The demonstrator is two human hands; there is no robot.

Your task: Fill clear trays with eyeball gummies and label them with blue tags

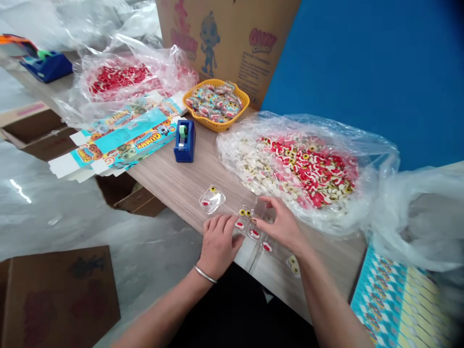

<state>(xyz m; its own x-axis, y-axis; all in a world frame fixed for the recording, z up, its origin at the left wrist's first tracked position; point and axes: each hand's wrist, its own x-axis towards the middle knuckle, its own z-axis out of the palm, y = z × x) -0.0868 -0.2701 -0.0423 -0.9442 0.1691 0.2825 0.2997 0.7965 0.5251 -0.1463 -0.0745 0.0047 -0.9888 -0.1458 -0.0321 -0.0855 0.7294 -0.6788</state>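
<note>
In the head view, the left hand (pixel 218 244) comes in from the lower left, back upward, its fingers bent and side by side, their tips at the left edge of the clear trays (pixel 254 233); whether it grips them cannot be told. A silver bangle (pixel 205 274) circles that wrist. The right hand (pixel 278 222) reaches up from the lower right, turned inward, thumb and index finger spread around a clear plastic piece (pixel 259 208) and grasping it above the trays. The trays lie in a row near the front edge of the worktop (pixel 170 181), between and under the hands; 3 red-and-white lip shapes and 2 yellow eye shapes show in them.

A separate clear pack (pixel 212 199) lies beyond the left hand, and another small pack (pixel 293 266) lies just beside the right forearm. Beyond the right hand, a large open bag of red, white and yellow sweets (pixel 311 169) takes up the right part of the worktop. Farther back are a blue tape dispenser (pixel 185 147), a yellow basket (pixel 217 126) of wrapped sweets, flat printed cartons (pixel 125 140) and a bag of red sweets (pixel 119 79). A big cardboard box (pixel 232 43) stands behind the basket.
</note>
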